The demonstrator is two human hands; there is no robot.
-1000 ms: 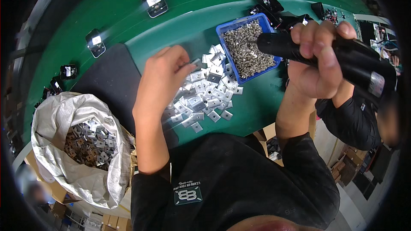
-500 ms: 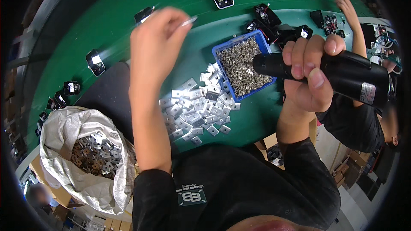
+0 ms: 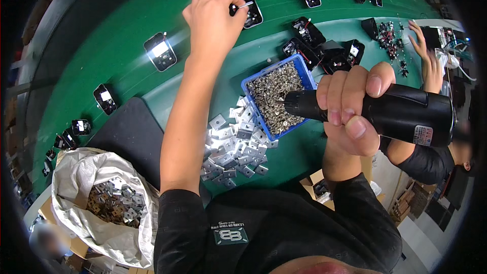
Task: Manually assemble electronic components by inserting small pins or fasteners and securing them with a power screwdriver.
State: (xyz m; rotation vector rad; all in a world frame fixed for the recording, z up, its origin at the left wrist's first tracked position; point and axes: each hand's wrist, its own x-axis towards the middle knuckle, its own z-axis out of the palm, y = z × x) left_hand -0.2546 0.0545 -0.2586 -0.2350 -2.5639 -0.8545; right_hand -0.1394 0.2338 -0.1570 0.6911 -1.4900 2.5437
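The left hand (image 3: 213,12) is stretched far out over the green belt (image 3: 127,35), fingers pinched on a small silver plate (image 3: 245,4) and setting it onto a black device (image 3: 249,10) lying there. The right hand (image 3: 350,109) is clenched around a black electric screwdriver (image 3: 385,114), held up near the chest with its tip over the blue tray of screws (image 3: 276,99).

By the look of it, this unit is only at the plate-placing stage; the screwing has yet to come. Several more black devices (image 3: 160,50) lie along the belt, and a heap of loose plates (image 3: 231,144) sits by the tray.

A white sack (image 3: 76,182) at the lower left is open, with more plates inside. A small red-and-white label (image 3: 422,135) sits on the screwdriver's rear, and a white-edged badge (image 3: 231,235) is on the black shirt.
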